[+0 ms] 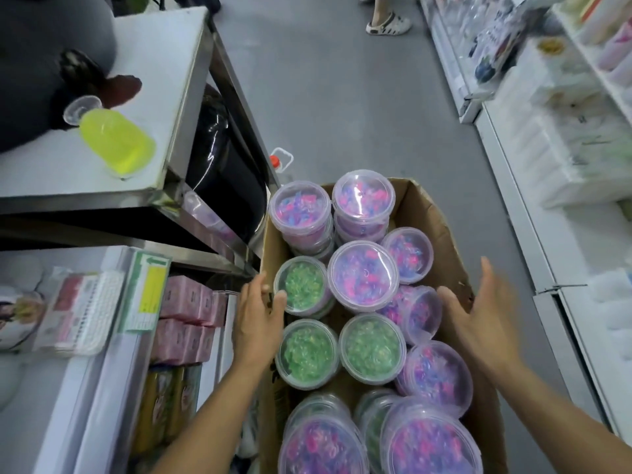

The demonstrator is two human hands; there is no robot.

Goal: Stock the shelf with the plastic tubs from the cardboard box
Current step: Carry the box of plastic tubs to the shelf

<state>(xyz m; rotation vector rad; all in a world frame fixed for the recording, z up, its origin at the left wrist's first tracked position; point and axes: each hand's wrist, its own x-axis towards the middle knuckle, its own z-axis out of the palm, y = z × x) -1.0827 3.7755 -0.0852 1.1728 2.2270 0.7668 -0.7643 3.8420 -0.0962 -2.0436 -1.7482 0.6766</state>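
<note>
While the cardboard box [434,213] is sitting open on the grey floor [342,97] of a shop aisle, both of the person's arms are reaching down into it. The box is holding many round plastic tubs [363,271] with clear lids, most filled with pink and purple pieces, a few with green ones. The left hand [258,314] is lying against the side of a green tub [302,285] near the box's left wall, its fingers fairly straight and its thumb touching the tub's rim; it is not gripping anything. The right hand [484,311] is hovering over the right side of the box with fingers spread wide, holding nothing, just beside a pink-and-purple tub [415,311]. To the left, a metal desk [160,80] is carrying a yellow-green bottle [114,140] lying on its side. White shelves [547,165] with pale packaged goods are running along the right, well apart from the box.
</note>
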